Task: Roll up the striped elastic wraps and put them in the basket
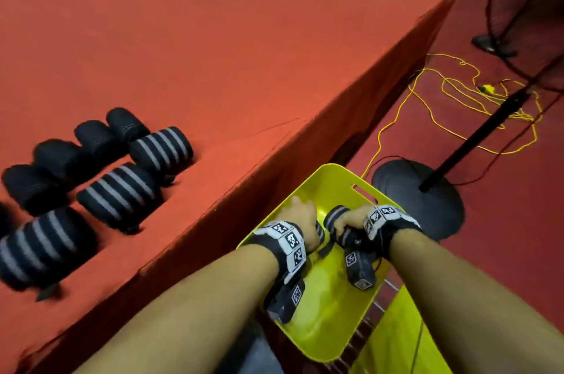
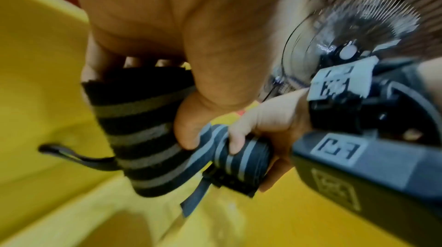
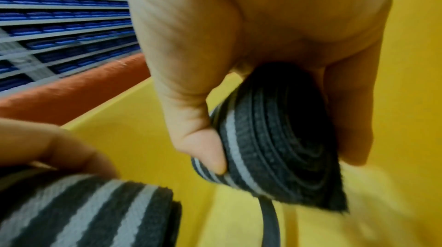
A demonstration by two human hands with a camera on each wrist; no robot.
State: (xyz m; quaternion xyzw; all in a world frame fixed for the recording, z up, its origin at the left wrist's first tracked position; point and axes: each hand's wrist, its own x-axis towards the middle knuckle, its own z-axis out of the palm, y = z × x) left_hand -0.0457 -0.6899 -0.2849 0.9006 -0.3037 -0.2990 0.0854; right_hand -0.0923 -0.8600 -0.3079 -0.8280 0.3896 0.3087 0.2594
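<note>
Both hands are down inside the yellow basket, which sits off the table's near edge. My left hand grips a rolled black-and-grey striped wrap, thumb and fingers curled round it, a loop tab hanging from its side. My right hand grips a second rolled striped wrap, thumb on its rim, its coiled end facing the right wrist view. Three more rolled striped wraps lie on the red table at the left.
Several plain black rolls lie behind the striped ones on the table. On the red floor to the right are a black stand base, a yellow cable and a second stand.
</note>
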